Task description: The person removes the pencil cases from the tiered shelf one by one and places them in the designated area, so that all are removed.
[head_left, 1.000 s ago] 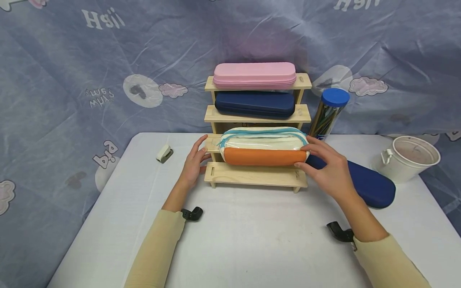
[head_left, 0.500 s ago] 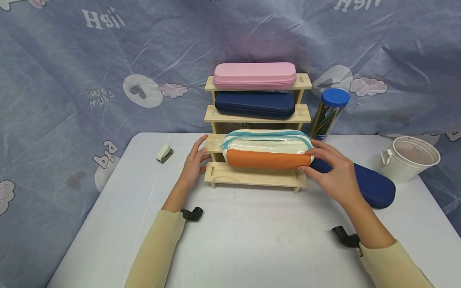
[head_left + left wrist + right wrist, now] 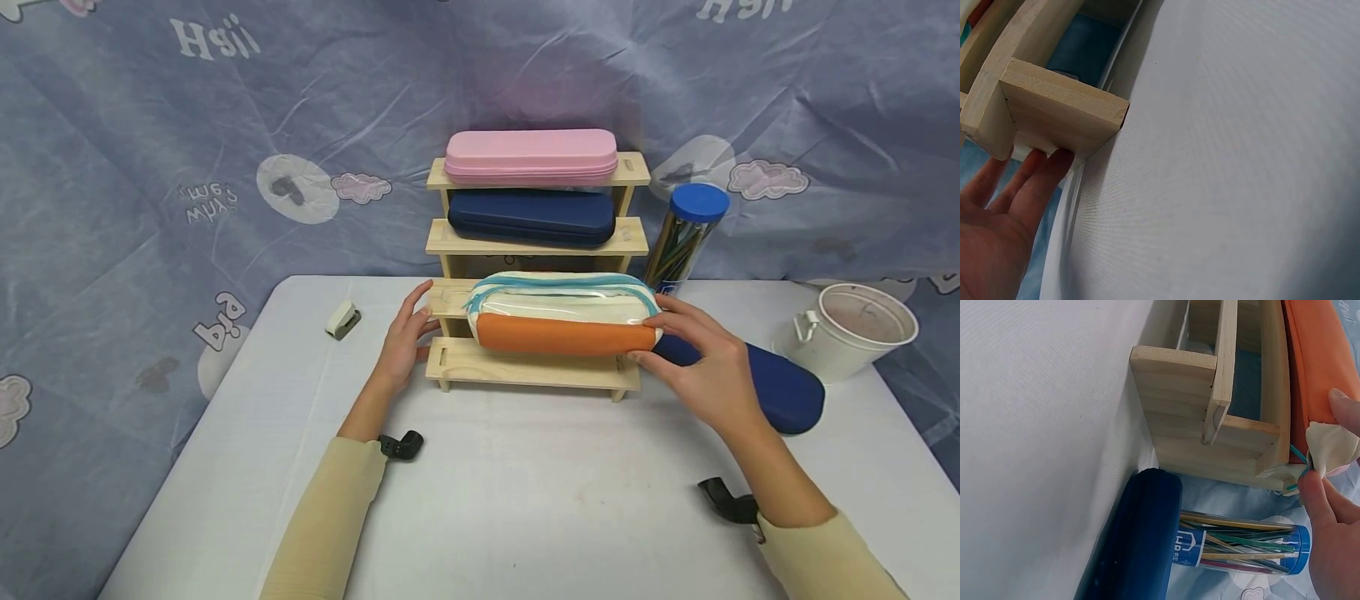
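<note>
My right hand [image 3: 701, 362] pinches the right end of an orange and cream pencil case [image 3: 566, 333] with blue zipper trim and a clear window. The case lies along the third step of a wooden stepped rack [image 3: 532, 363], its left end set in from the step's left end and its right end past the step. In the right wrist view, thumb and fingers hold the cream end [image 3: 1333, 447] of the case, near the blue zipper pull. My left hand [image 3: 401, 346] touches the left side of the rack; in the left wrist view its fingers [image 3: 1044, 184] reach out straight against the wood.
Pink [image 3: 531, 157] and navy [image 3: 531, 218] pencil cases sit on the upper steps. Right of the rack lie another navy case [image 3: 780, 387], a blue-lidded tube of pencils [image 3: 686, 237] and a white bucket [image 3: 847, 329]. A small stapler [image 3: 343, 321] is at left.
The orange and cream pencil case has shifted right and slightly toward the front, with my right hand moving along with it. My left hand and the rack have stayed in place.
</note>
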Tool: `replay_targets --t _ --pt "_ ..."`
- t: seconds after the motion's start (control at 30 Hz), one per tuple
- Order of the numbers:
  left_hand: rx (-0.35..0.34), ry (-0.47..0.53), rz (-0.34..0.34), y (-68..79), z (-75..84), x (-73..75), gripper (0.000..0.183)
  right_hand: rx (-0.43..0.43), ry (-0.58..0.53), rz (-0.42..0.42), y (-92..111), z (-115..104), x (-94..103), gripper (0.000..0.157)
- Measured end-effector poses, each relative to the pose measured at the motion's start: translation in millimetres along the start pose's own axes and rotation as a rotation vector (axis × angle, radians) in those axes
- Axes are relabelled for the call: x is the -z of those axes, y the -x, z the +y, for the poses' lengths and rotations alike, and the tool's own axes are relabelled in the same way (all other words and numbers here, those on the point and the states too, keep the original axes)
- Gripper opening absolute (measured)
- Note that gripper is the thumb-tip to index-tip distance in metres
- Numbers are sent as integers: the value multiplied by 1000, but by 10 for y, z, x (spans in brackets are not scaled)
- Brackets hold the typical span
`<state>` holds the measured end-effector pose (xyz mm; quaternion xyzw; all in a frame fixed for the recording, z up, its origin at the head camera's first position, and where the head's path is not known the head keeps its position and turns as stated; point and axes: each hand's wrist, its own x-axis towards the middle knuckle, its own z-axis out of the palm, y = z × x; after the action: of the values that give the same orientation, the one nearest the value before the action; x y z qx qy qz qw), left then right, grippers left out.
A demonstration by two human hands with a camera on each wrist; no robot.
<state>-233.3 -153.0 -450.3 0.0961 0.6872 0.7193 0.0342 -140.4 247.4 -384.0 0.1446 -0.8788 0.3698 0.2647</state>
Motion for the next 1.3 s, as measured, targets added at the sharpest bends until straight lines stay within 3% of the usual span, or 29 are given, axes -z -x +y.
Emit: replay_targets --t 0.3,0.6,0.83,1.3 --pt "18 19 -12 -4 11 1 44 -7 6 6 42 11 39 43" --pt "26 16 -28 70 184 -45 48 -1 21 27 93 7 85 44" --pt "20 -3 -2 -4 12 4 43 -10 17 30 139 -7 120 47" --pt "-13 -42 4 -17 -38 1 44 -43 -32 24 248 -17 214 49"
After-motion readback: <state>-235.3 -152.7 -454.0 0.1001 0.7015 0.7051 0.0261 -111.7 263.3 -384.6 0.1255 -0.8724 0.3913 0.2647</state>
